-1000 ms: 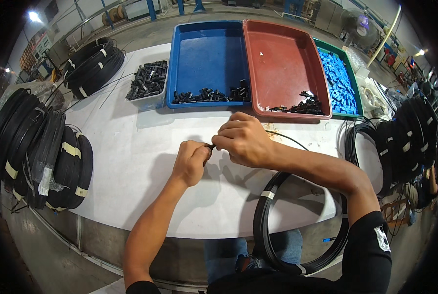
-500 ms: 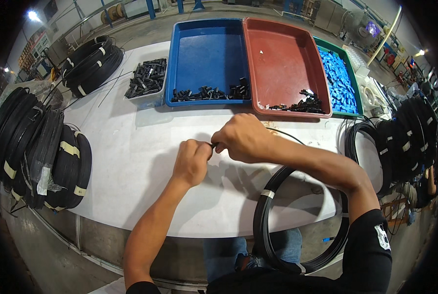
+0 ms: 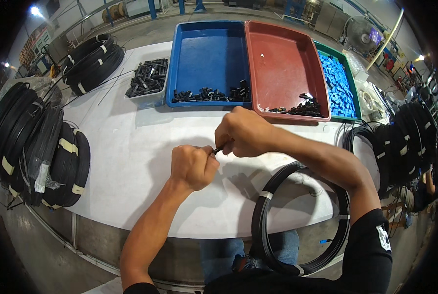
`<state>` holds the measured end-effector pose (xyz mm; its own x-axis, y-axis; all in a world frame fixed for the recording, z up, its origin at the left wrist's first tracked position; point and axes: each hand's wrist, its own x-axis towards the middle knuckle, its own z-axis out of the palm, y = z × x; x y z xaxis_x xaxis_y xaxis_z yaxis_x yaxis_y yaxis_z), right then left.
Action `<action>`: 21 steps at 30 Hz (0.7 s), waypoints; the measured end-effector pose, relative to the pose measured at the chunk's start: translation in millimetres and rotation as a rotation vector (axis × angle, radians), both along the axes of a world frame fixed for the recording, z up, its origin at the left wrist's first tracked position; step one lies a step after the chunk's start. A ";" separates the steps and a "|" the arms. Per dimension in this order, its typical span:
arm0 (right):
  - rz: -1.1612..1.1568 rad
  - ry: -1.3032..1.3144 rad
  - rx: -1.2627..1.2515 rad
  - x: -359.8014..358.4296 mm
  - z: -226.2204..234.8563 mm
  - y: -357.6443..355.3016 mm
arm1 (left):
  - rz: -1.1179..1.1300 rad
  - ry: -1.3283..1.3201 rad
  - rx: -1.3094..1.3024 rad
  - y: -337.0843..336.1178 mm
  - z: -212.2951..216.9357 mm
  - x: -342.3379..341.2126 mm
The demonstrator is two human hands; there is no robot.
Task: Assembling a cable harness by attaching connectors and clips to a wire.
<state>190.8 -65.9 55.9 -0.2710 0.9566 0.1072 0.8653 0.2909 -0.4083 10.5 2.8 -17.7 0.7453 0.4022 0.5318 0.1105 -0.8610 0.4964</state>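
Note:
Over the middle of the table, both hands meet on a small black connector-like piece (image 3: 218,150), mostly hidden by the fingers. My left hand (image 3: 193,166) is closed on its near end, thumb and forefinger pinched together. From the far right side, my right hand (image 3: 244,132) pinches its other end. Below my right forearm lies a coil of black cable (image 3: 262,215), bound with pale tape, overhanging the table's near edge above my lap. A blue-tipped cable end (image 3: 326,241) shows inside the coil.
Beyond my hands stand a blue tray (image 3: 209,59) and a red tray (image 3: 282,68) with black parts, a clear tub of black pieces (image 3: 150,76) and a green tray of blue pieces (image 3: 339,88). Black cable coils (image 3: 74,169) crowd the left; more coils (image 3: 407,139) stand right.
My left hand has turned, its knuckles now more upward, and moved slightly right. My right hand has shifted a little up, and the cable seen behind its wrist no longer shows.

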 end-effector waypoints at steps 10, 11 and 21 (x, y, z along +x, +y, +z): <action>0.007 0.128 -0.081 15.0 -15.5 -12.0 | -0.049 -0.038 -0.161 7.6 -9.3 3.1; 0.034 0.100 -0.086 19.0 -17.9 -13.0 | -0.054 -0.041 -0.160 8.8 -9.6 3.8; 0.068 0.382 0.161 22.4 -20.1 -24.4 | -0.154 -0.094 -0.257 9.3 -2.1 1.6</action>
<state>213.2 -90.3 35.8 -0.2449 0.9007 0.3587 0.6367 0.4284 -0.6411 12.1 12.2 -19.8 0.7601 0.4184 0.4972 -0.0684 -0.7094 0.7015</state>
